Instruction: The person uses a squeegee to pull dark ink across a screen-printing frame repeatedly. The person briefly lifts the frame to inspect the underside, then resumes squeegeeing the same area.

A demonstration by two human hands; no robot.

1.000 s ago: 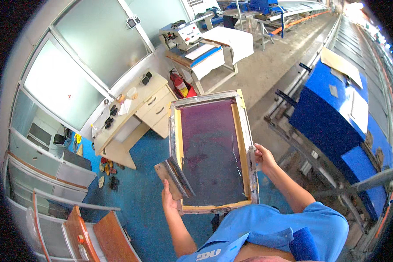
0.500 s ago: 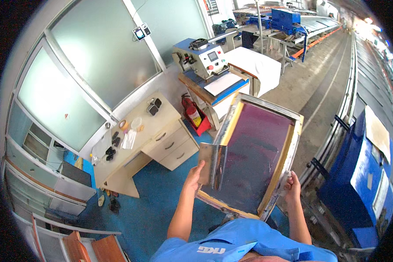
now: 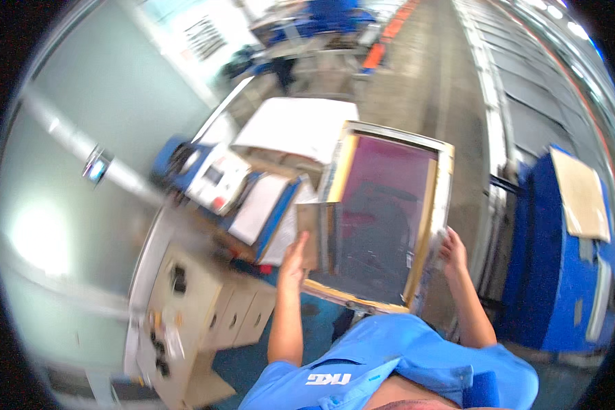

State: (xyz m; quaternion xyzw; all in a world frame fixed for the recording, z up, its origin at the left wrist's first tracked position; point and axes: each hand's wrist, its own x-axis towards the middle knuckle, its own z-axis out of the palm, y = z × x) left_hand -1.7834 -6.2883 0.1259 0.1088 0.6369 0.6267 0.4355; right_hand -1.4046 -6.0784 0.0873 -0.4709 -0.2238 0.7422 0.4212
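A screen-printing frame [image 3: 445, 179] is held up in front of my body, tilted, with dark grey and purple mesh [image 3: 386, 212] and yellowish tape along its inner edges. My left hand [image 3: 294, 261] is closed at its lower left side, gripping a squeegee [image 3: 309, 236] with a flat brown handle. The squeegee's dark blade lies over the frame's left edge. At the frame's right bar my right hand [image 3: 453, 251] is closed around the outer side; its fingertips are partly hidden.
Ahead to the left stand a blue and white heat press [image 3: 219, 179] and a white-covered table [image 3: 297, 130]. A beige desk [image 3: 201, 301] with drawers is at the lower left. On my right are a blue machine cabinet [image 3: 550, 287] and a long railed table [image 3: 536, 102]. A concrete aisle [image 3: 427, 82] runs between.
My view has turned right, with blur. The heat press and desk have shifted left and down in the picture. Both hands keep hold; the frame stays in front of me.
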